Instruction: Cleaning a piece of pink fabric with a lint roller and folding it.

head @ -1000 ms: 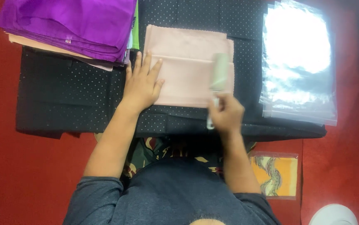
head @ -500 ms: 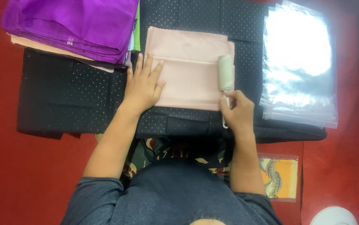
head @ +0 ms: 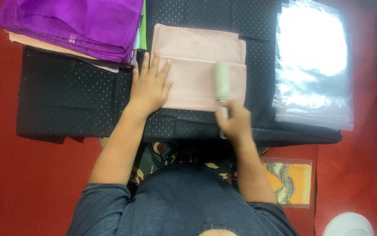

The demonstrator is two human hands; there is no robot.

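Lint roller [head: 222, 81] gripped in right hand [head: 233, 121] on pink cloth [head: 197, 70], left hand [head: 148, 87] flat, purple stack [head: 75, 26] beside.

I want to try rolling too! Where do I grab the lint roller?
Probably by its thin white handle, coming from the near edge, as the right hand does. The roller head lies on the folded pink cloth and needs to turn freely, while the handle points back toward the body.

A stack of folded purple and peach cloths [head: 75, 26] lay at the upper left on a black dotted cloth [head: 66, 100]. Clear glossy plastic bags [head: 313, 65] lay at the right; a bagged orange patterned fabric [head: 291, 181] rested on the red floor [head: 31, 183].
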